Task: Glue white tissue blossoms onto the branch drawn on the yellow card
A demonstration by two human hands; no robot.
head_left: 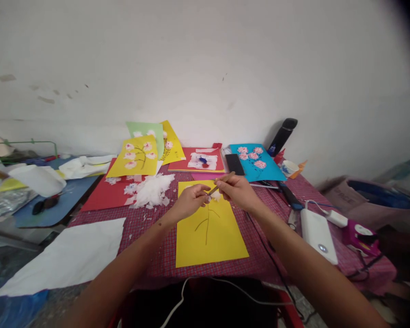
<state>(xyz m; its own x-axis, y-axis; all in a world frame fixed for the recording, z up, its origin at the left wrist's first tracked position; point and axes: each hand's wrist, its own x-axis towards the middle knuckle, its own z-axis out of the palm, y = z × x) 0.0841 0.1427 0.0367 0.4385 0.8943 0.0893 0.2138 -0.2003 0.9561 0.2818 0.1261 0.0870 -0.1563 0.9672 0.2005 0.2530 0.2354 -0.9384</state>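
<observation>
A yellow sheet of paper (212, 241) with thin brown stem lines drawn on it lies in front of me. Over its upper part, my right hand (241, 191) grips a thin brown stick (220, 184), slanting down to the left; whether it is a brush or a pencil I cannot tell. The stick's lower end meets the pinched fingers of my left hand (191, 201). Something small and whitish shows at those fingertips, too small to name. A white tuft (216, 196) on the sheet is partly hidden behind my hands.
Left of the sheet is a heap of torn white paper (153, 190). Behind stand flower pictures on yellow (118, 167) and blue (268, 166) paper. A phone (234, 164), a black bottle (283, 135), a paper cup (289, 168) and a white power bank (317, 232) lie rightward.
</observation>
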